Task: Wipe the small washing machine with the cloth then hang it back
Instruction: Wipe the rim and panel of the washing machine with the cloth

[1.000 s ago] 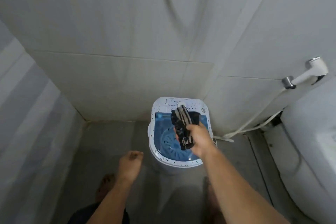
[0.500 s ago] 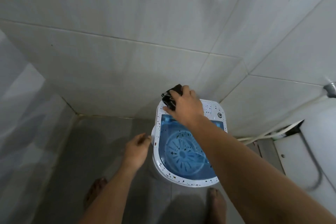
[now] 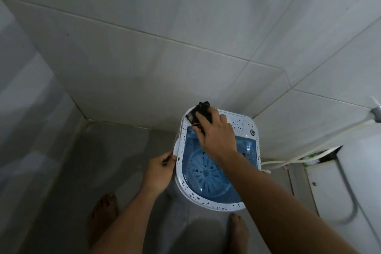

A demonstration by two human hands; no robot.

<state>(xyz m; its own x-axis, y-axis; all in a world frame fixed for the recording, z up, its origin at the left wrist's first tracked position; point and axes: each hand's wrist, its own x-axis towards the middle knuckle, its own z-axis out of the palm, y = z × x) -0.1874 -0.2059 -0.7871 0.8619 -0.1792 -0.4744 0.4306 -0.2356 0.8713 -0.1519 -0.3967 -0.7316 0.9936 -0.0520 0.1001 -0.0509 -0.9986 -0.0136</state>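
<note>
My left hand [image 3: 159, 172] now grips the washing machine's [image 3: 216, 205] left rim while my right hand [image 3: 216, 134] presses the clutched cloth [image 3: 199, 112] on its far-left corner.

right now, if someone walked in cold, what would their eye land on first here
First the small washing machine, white rim flecked with dark spots around a translucent blue lid, standing on the floor in the tiled corner. Next the right hand pressing a dark cloth onto the machine's far left top corner. The left hand grips the rim's left edge.
</note>
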